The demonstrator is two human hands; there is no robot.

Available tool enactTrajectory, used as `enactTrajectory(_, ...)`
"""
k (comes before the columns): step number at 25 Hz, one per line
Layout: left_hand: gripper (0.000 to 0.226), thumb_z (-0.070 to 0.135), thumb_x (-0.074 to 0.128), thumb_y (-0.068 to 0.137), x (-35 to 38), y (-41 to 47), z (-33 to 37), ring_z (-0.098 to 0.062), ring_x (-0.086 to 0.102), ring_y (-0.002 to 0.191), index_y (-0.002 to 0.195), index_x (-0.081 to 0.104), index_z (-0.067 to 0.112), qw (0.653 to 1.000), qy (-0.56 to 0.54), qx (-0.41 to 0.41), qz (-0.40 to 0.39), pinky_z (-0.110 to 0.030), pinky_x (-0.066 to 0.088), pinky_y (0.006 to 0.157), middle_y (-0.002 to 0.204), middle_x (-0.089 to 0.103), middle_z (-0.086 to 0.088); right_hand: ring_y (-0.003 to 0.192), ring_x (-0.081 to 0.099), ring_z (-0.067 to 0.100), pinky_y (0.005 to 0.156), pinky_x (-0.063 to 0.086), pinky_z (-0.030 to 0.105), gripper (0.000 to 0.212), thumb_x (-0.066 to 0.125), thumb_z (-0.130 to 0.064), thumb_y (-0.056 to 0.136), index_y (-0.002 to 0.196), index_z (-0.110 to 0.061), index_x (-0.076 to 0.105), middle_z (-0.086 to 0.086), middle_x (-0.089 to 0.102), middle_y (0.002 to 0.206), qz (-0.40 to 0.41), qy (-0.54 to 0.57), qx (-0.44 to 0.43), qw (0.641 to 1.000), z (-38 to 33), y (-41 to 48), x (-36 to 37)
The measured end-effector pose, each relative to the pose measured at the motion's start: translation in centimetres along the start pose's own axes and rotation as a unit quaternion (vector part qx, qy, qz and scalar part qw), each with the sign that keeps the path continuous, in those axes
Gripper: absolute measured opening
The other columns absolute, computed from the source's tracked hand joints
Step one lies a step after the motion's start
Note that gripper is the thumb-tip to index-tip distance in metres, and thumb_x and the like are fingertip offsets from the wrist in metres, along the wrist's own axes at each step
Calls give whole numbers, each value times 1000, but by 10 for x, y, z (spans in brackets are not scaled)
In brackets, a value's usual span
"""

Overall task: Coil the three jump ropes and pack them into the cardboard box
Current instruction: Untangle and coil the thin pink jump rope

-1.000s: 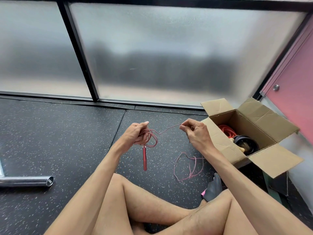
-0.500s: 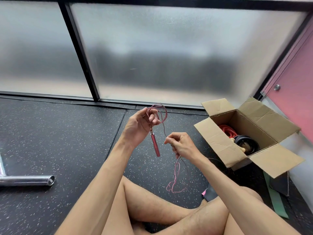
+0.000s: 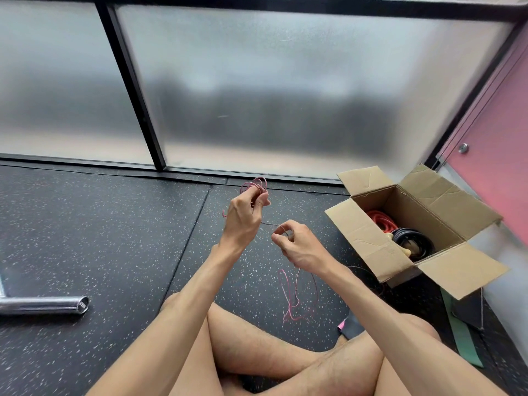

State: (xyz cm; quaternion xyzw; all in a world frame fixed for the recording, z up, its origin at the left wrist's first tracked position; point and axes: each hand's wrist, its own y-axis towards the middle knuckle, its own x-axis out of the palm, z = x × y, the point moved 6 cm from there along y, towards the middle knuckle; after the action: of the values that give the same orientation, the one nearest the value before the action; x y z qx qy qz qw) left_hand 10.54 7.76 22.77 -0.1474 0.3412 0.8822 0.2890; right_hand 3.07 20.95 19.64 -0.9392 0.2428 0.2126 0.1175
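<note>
My left hand (image 3: 245, 218) is raised and grips a small coil of the thin pink jump rope (image 3: 255, 184), whose loops stick up above my fingers. A short stretch of rope runs from it to my right hand (image 3: 297, 246), which pinches the rope just below and to the right. The loose remainder (image 3: 293, 295) hangs from my right hand down onto the floor by my knee. The open cardboard box (image 3: 371, 241) stands to the right, with a coiled red rope (image 3: 380, 220) and a coiled black rope (image 3: 411, 240) inside.
A chrome bar (image 3: 43, 304) lies on the black speckled floor at the left. A green band (image 3: 463, 335) and dark items lie beside the box at the right. Frosted glass panels stand ahead, a pink wall at the right. My crossed legs fill the foreground.
My left hand rose and turned, so the coil now sits above my fingers and the red handle is hidden. My right hand came in from beside the box to just under my left.
</note>
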Motion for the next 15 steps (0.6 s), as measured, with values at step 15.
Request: enactTrajectory(15, 57, 37, 41, 106, 13, -20, -19, -10, 40, 45, 54, 50, 14, 973, 55, -69, -211, -26, 34, 52, 52, 53, -3, 72, 55, 5, 70, 44, 24, 7, 64, -22, 95, 90, -17, 64, -6, 70, 84, 166, -307, -203, 915, -30, -9, -44)
